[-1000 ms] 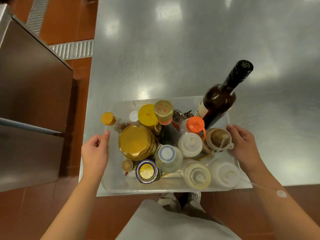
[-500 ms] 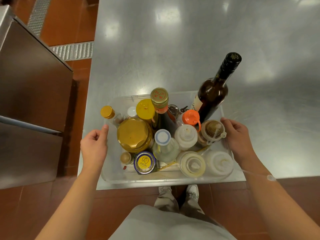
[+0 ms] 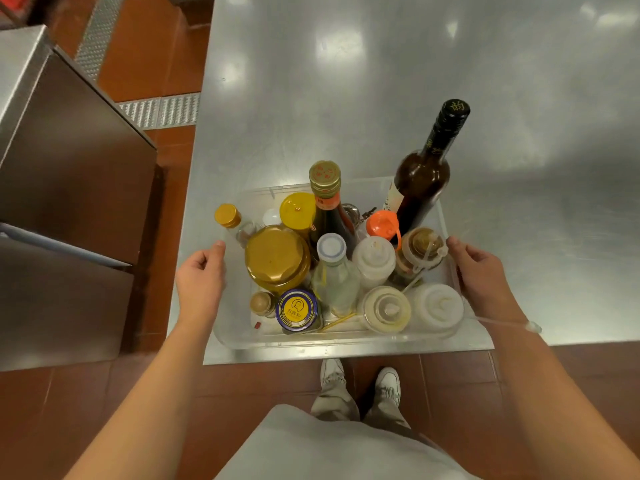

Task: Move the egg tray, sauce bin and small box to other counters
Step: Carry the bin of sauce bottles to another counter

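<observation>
The sauce bin (image 3: 311, 341) is a clear plastic tub packed with several bottles and jars. It sits near the front left corner of a steel counter (image 3: 346, 98). A tall dark bottle (image 3: 426, 174) leans at its back right, and a gold-lidded jar (image 3: 277, 258) stands at its left. My left hand (image 3: 201, 282) grips the bin's left rim with the thumb on top. My right hand (image 3: 481, 275) holds the right rim. No egg tray or small box is in view.
A second steel unit (image 3: 69, 168) stands to the left across a narrow gap of red tiled floor. A metal floor grate (image 3: 159, 110) runs between them. My shoes (image 3: 360, 379) are just below the counter's front edge.
The bin has shifted slightly farther in from the counter's front edge, and the tall dark bottle stands more upright. Both hands stay on the bin's sides.
</observation>
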Motion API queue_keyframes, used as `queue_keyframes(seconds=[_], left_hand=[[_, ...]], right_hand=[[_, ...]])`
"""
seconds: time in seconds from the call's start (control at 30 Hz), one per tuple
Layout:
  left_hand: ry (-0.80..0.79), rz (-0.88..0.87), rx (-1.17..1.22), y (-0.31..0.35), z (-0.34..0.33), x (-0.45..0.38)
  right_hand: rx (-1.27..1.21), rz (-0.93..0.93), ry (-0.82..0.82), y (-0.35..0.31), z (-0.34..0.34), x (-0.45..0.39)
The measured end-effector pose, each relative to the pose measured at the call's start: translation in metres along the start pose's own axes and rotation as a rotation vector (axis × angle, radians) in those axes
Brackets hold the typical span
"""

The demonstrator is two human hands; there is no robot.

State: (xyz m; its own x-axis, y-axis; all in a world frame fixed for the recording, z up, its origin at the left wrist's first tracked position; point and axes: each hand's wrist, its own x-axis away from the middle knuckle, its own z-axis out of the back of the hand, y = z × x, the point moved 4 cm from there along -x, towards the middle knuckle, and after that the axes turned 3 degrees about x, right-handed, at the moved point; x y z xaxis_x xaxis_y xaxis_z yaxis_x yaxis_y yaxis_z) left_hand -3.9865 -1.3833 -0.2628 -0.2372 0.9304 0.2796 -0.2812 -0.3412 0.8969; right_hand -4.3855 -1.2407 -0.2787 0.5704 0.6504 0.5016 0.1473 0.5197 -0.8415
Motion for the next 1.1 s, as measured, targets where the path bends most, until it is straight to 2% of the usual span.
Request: queue_keyframes(seconds=[0.3, 0.53, 0.83, 1.1], left_hand=[[-0.003, 0.045, -0.031, -0.014, 0.018, 0.024], [0.007, 0.153, 0.002, -0.011, 0.032, 0.043], [0.092, 0.120, 0.055, -0.019, 0.038, 0.083], [0.128, 0.134, 0.152, -0.027, 0.051, 0.119]], right_hand=[[-0.057, 0.010, -0.079, 0.015, 0.014, 0.011], [-0.123, 0.001, -0.112, 0.017, 0.016, 0.020], [-0.153, -0.006, -0.043, 0.026, 0.017, 0.036], [-0.239, 0.007, -0.109, 0.046, 0.026, 0.060]])
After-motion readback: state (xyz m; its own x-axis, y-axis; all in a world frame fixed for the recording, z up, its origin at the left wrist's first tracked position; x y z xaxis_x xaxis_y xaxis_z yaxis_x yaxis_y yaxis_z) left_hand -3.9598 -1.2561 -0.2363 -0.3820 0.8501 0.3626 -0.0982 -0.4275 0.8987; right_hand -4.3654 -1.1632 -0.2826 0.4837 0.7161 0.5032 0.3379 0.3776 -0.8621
